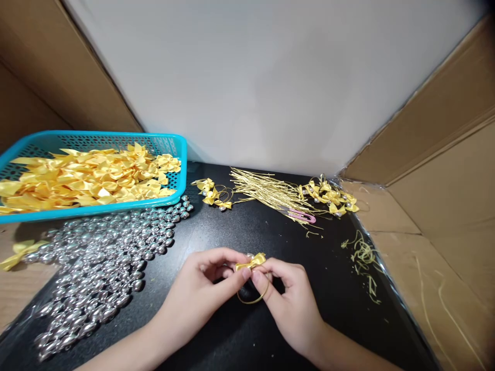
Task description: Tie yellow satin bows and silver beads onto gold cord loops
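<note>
Over the black tabletop my left hand (211, 281) and my right hand (290, 288) meet at a small yellow ribbon bow (253, 262). The left thumb and fingers pinch the bow's left side, while the right thumb and index finger close on its right side. A loop of gold cord (253, 301) hangs below the bow between both hands. Behind the bow shows a bit of a silver bell (250, 255), partly hidden by the fingers. How the cord joins the bow is covered by the fingertips.
A turquoise basket (183, 170) heaped with yellow bows stands back left. Silver bells (104, 263) spread before it. Gold cords (266, 190) lie at the back with a pink clip (303, 215), between finished-looking bow loops (332, 198). Cord scraps (363, 255) lie right; cardboard walls flank the table.
</note>
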